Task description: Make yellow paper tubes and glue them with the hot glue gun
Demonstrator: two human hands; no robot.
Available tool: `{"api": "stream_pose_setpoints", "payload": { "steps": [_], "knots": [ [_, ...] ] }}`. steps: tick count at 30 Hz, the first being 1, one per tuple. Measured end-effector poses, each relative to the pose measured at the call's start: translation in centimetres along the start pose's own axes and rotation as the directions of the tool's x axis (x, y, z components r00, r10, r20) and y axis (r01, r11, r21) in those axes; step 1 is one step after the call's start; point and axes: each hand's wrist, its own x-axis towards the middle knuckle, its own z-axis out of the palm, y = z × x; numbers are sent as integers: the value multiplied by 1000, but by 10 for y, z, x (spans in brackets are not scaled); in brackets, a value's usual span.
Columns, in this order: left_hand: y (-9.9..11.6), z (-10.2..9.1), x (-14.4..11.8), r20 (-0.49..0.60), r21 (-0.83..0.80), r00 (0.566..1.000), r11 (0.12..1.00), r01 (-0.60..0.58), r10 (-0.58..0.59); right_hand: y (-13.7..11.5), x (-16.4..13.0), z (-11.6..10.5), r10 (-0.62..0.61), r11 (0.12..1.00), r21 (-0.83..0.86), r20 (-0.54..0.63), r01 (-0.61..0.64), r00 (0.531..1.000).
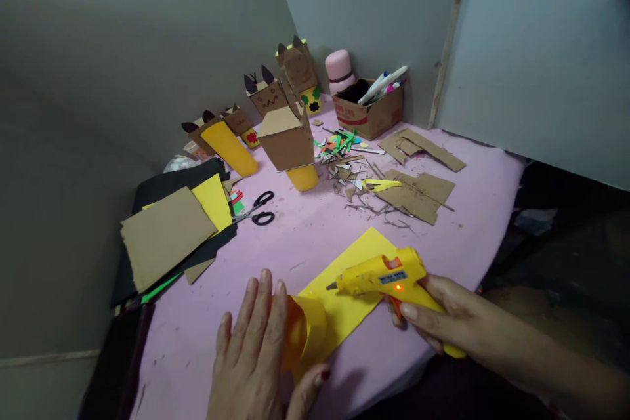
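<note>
My right hand point(433, 315) is wrapped round the handle of a yellow glue gun point(377, 273) with an orange trigger and a lit red light. Its nozzle points left, above a flat yellow sheet point(361, 256). Against a curved yellow paper cup-like piece point(315, 328) lies my left hand point(256, 348), fingers stretched out and slightly apart, thumb near its lower edge. That piece stands on the near part of the sheet; my left hand hides some of it.
Scissors point(256, 209) lie beside stacked cardboard point(167, 236). A cardboard box figure on a yellow base point(302, 177) stands mid-table, with similar figures behind. Scraps point(344, 170), cardboard pieces point(418, 193), a pen box point(369, 115) and a pink bottle point(339, 72) occupy the back.
</note>
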Motion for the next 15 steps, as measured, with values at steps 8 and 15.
{"api": "stream_pose_setpoints", "payload": {
  "steps": [8, 15],
  "knots": [
    [4, 3, 0, 43, 146, 983, 972, -182, 177, -1, 1, 1, -14, 999, 34, -9, 14, 1000],
    [10, 6, -11, -103, -147, 994, 989, 33, -48, 20, -2, -2, 42, 999, 32, -124, -38, 991]
  ]
}}
